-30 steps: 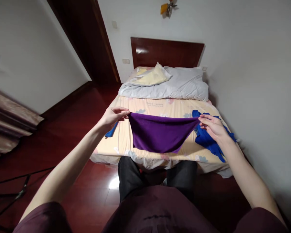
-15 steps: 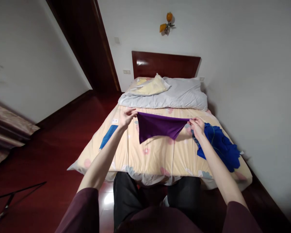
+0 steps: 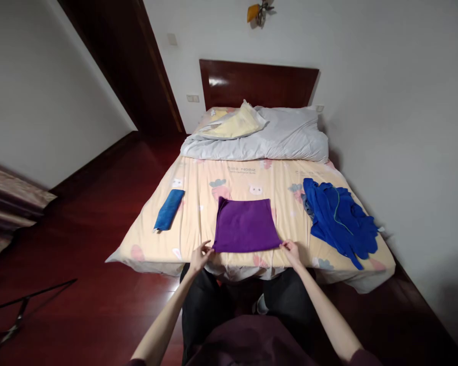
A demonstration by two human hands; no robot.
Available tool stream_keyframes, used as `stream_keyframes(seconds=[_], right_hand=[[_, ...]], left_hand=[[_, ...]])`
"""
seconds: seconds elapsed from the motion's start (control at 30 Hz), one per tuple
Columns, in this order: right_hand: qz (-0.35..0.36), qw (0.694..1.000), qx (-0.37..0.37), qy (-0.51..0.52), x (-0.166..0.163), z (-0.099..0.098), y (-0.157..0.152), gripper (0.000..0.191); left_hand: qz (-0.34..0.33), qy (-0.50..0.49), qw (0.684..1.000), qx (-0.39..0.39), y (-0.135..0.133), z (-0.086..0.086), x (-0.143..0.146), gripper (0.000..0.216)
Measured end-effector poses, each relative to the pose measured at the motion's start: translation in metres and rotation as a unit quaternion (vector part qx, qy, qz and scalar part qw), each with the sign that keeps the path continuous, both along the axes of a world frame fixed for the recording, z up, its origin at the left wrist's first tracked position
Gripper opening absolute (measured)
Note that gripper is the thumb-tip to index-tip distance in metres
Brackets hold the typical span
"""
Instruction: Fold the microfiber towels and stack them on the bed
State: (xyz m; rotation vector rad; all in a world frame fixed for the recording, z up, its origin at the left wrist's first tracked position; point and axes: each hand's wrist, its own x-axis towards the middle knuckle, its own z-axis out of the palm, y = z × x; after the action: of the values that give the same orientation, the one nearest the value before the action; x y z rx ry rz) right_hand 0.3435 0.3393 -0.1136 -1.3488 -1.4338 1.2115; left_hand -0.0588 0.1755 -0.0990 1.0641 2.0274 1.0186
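Note:
A purple cloth [image 3: 245,232] lies flat and folded into a rough square on the bed's yellow patterned cover [image 3: 198,213], near the foot edge. My left hand [image 3: 199,256] pinches its near left corner. My right hand [image 3: 291,252] pinches its near right corner. Both hands rest low at the bed's front edge, fingers closed on the fabric.
A folded blue towel [image 3: 168,209] lies on the bed's left side and a crumpled blue garment [image 3: 338,218] on the right. A grey duvet [image 3: 275,140] and a yellow pillow [image 3: 232,123] sit by the dark wooden headboard [image 3: 257,84]. A doorway [image 3: 137,76] is at left.
The purple cloth, held stretched in the air between both hands, has been brought down and laid flat on the bed. Both hands drew back to the near edge, still on its corners.

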Motion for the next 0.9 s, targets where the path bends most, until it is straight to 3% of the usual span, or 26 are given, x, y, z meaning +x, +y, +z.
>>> stream_keyframes(seconds=[0.07, 0.17, 0.33, 0.47, 0.63, 0.77, 0.9], right_hand=[[0.011, 0.999, -0.033, -0.017, 0.001, -0.031, -0.017, 0.060], [-0.008, 0.998, -0.056, -0.006, 0.001, -0.048, -0.023, 0.064], [-0.015, 0.991, -0.131, -0.002, 0.008, -0.033, -0.013, 0.064], [0.014, 0.989, -0.147, -0.015, 0.027, -0.028, -0.020, 0.060], [0.053, 0.983, -0.176, -0.023, 0.042, -0.033, -0.031, 0.054], [0.067, 0.980, -0.189, -0.011, 0.033, -0.035, -0.022, 0.051], [0.050, 0.982, -0.182, -0.020, 0.015, -0.034, 0.002, 0.050]], left_hand=[[0.019, -0.009, 0.999, -0.036, -0.010, -0.030, 0.011, 0.049], [0.071, -0.051, 0.996, -0.031, -0.009, -0.047, 0.019, 0.047], [0.089, -0.052, 0.994, -0.031, -0.004, -0.052, 0.014, 0.033], [0.081, -0.034, 0.995, -0.053, -0.029, -0.061, 0.007, 0.028], [0.015, -0.034, 0.996, -0.087, -0.051, -0.066, 0.000, 0.030], [-0.027, -0.072, 0.993, -0.094, -0.021, -0.058, -0.010, 0.043], [-0.012, -0.104, 0.991, -0.088, 0.042, -0.043, -0.023, 0.047]])
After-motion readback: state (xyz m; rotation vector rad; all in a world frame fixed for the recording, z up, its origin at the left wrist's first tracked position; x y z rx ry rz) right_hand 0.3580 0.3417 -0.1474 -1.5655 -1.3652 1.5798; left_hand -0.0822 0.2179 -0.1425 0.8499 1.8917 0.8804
